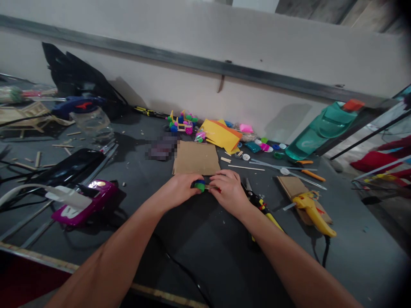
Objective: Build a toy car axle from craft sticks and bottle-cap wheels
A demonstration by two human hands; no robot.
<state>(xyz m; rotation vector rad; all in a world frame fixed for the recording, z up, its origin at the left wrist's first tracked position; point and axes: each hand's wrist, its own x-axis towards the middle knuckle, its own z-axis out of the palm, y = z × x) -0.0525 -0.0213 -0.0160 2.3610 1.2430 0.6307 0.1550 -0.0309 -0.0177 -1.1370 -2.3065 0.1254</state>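
Note:
My left hand (180,191) is closed on small round blue and green pieces (200,186) that look like bottle caps. My right hand (228,191) pinches a short thin stick (208,187) that reaches toward the caps. Whether the stick goes into the caps cannot be seen behind my fingers. Both hands are low over the dark table, just in front of a flat cardboard piece (196,157). Pliers with yellow and black handles (265,208) lie beside my right wrist.
On the right, a yellow glue gun (313,214) rests on cardboard (287,187), near a leaning green bottle (321,132). A magenta power strip (85,205) with plugs stands left. Yellow paper (220,133) and a colourful small model (181,124) are behind. A black cable (180,261) crosses the front.

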